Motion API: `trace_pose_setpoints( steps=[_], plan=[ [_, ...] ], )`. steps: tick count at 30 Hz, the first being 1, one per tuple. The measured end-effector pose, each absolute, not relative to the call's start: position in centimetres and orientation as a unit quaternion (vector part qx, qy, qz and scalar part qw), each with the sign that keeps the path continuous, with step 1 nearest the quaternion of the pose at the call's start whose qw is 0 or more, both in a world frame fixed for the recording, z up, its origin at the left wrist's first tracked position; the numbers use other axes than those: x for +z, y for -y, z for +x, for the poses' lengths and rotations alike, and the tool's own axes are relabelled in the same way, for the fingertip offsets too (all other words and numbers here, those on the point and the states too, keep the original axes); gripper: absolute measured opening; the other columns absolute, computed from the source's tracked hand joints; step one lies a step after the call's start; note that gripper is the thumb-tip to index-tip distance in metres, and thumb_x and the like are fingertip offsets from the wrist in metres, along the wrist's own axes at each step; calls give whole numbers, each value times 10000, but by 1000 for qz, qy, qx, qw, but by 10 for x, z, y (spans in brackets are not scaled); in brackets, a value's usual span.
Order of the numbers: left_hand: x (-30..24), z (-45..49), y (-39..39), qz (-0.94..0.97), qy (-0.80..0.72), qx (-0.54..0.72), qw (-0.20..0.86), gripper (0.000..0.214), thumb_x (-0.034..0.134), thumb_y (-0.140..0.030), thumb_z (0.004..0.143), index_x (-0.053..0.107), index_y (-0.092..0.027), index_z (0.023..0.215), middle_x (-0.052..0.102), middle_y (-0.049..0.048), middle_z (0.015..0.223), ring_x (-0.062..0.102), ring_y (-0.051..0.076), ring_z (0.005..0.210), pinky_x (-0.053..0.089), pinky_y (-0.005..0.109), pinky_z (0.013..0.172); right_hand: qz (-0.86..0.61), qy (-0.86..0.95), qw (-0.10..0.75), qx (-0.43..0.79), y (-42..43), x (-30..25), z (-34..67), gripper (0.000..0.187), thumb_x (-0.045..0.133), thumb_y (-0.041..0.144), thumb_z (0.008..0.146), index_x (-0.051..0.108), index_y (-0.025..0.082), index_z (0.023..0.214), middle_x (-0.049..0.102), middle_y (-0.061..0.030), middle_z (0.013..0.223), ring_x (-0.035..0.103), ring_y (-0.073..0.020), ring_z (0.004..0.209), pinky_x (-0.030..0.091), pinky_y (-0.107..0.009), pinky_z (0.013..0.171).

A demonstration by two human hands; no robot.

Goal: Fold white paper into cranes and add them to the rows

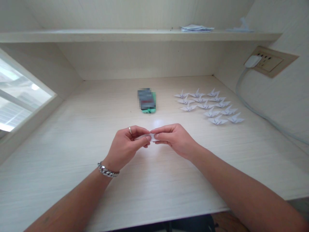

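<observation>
Between my two hands, just above the middle of the desk, is a small piece of folded white paper, mostly hidden by the fingers. My left hand, with a ring and a chain bracelet, pinches its left side between thumb and fingers. On the other side my right hand pinches it the same way, the fingertips of both hands nearly touching. Several white paper cranes stand in loose rows on the desk, beyond my right hand and to its right.
A phone in a green case, its screen blurred out, lies on the desk past my hands. On the shelf sits a stack of white paper. A cable runs from the wall socket along the right side.
</observation>
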State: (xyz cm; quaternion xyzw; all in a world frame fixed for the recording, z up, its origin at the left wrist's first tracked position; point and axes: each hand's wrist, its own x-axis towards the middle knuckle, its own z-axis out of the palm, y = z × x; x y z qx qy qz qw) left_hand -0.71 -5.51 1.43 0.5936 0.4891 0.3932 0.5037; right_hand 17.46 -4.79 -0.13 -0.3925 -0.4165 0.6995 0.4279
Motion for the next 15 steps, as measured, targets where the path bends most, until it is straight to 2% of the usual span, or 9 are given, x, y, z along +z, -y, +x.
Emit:
trace_pose_setpoints(
  steps=[9,15],
  plan=[
    [12,-6,54,578,-469,404,532,55,721,-195,744,693,-152,764,663,-9,637,611,102,568,505,209,561,-358,387,415,742,48,4,179,192,712,127,623,775,132,804,745,-65,786,684,-172,756,568,-358,810],
    [15,-5,56,606,-478,391,501,30,710,-175,738,698,-149,746,663,-7,634,607,104,580,499,213,582,-385,399,425,715,50,6,176,133,748,223,646,765,139,748,735,-67,790,674,-169,754,568,-316,723]
  ],
)
